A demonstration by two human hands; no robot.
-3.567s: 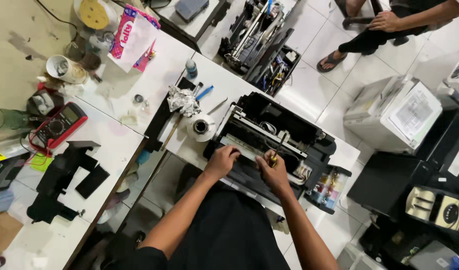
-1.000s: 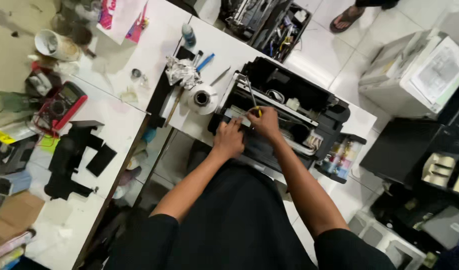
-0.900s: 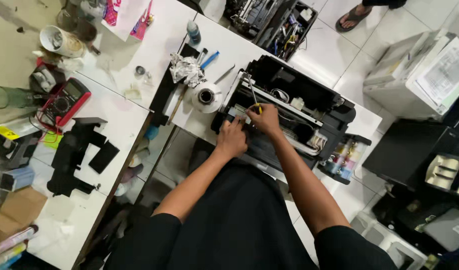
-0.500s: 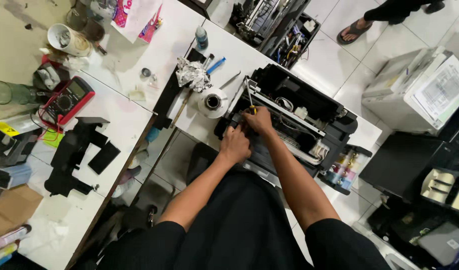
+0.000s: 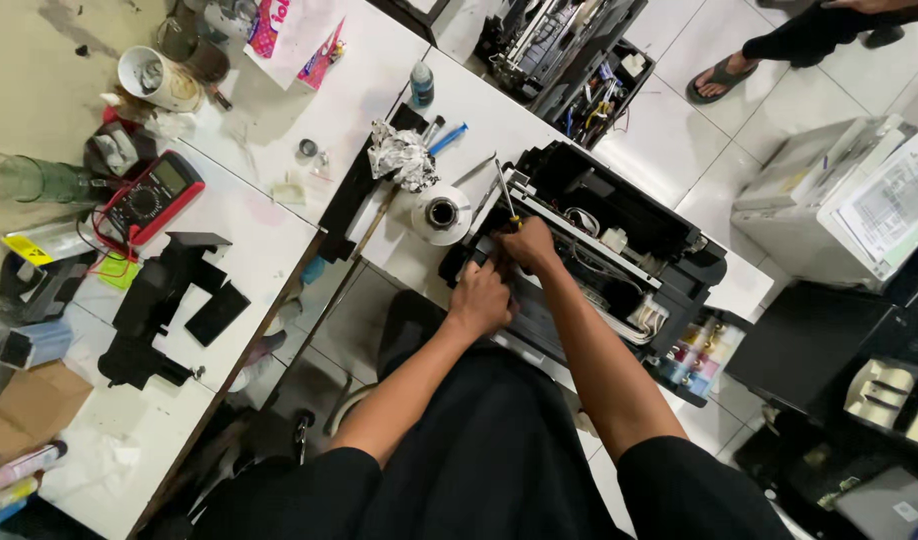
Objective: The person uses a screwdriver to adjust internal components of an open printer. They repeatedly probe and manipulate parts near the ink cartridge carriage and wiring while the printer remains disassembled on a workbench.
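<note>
Holding: right hand (image 5: pixel 527 245) now pinches the thin yellow-handled screwdriver (image 5: pixel 506 196) at the open black plastic printer's (image 5: pixel 619 250) left end, moved from its front.
Pressing: left hand (image 5: pixel 481 298) curled on the printer's front edge.
Meaning: screw work likely starts there.

screwdriver (image 5: pixel 506 200) tip hidden inside printer (image 5: pixel 619 240)
</note>
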